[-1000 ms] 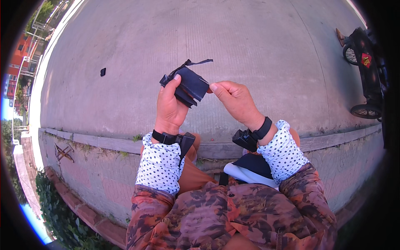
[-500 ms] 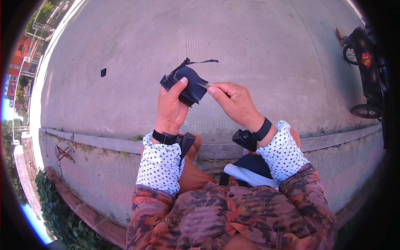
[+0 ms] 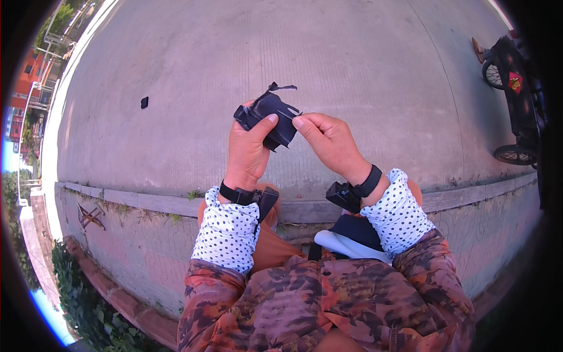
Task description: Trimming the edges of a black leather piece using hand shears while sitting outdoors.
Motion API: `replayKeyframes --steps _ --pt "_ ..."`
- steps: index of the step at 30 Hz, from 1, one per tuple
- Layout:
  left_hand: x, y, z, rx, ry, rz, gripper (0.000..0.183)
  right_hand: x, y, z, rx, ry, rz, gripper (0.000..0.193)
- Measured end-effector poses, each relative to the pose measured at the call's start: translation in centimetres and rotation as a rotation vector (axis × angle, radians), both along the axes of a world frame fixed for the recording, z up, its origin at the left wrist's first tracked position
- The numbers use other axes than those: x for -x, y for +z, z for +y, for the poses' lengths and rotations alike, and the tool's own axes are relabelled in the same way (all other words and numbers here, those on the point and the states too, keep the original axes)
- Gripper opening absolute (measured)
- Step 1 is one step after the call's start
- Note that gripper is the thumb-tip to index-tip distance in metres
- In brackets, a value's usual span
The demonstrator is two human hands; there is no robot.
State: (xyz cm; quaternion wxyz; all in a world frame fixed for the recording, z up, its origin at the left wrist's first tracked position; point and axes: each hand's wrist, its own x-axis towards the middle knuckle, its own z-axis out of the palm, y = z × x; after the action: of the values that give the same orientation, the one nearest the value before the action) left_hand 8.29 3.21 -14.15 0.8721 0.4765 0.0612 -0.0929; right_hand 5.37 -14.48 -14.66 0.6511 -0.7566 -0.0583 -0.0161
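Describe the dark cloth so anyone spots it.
Against the grey pavement, find the left hand, just left of the right hand. It grips the dark cloth, which, unlike the small black object lying farther left, is held up and has a thin strip.

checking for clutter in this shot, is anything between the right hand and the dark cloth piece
Nothing visible blocks it: the right hand has its fingertips at the right edge of the dark cloth piece, which the left hand holds. I can't identify the pale sliver there.
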Motion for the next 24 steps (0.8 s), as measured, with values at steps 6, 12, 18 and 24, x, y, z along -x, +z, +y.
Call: replayKeyframes --steps 6,12,18,24 --pt "0.0 -0.2 -0.2 0.006 -0.007 -0.004 0.038 -0.1 -0.2 0.0 -0.019 -0.023 0.003 0.032" --pt "0.1 -0.1 -0.3 0.014 -0.005 0.007 0.04 -0.1 -0.5 0.1 -0.033 -0.033 0.007 0.032" --pt "0.1 -0.1 -0.5 0.012 -0.008 0.01 0.037 -0.3 -1.2 -0.3 -0.03 -0.041 0.008 0.032" --pt "-0.3 -0.3 0.5 0.082 -0.041 0.025 0.025 0.1 -0.4 0.0 0.072 -0.016 -0.051 0.028"
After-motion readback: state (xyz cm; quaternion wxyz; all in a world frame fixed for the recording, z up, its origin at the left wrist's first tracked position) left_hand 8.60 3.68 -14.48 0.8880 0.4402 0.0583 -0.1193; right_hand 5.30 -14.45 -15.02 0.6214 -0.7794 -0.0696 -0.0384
